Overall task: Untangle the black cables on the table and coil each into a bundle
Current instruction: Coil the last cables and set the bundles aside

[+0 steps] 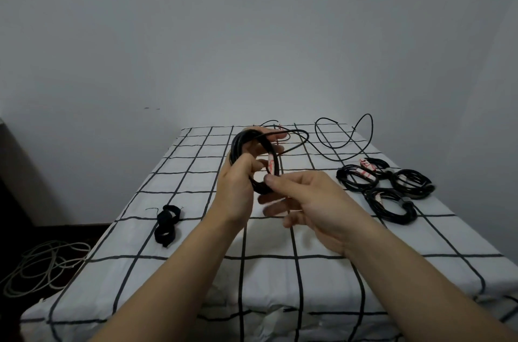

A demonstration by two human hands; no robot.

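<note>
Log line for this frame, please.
step: coiling | left hand grips black cable coil | right hand: thumb at coil, fingers blurred | done: coiled black bundles at right | pending: loose black cable

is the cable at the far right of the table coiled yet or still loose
Still loose: the far cable sprawls in open loops on the tablecloth, unlike the coiled bundles nearer.

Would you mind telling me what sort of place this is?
Probably a plain room, perhaps domestic: a checked tablecloth, a bare grey wall, pale cable heaped on the floor.
</note>
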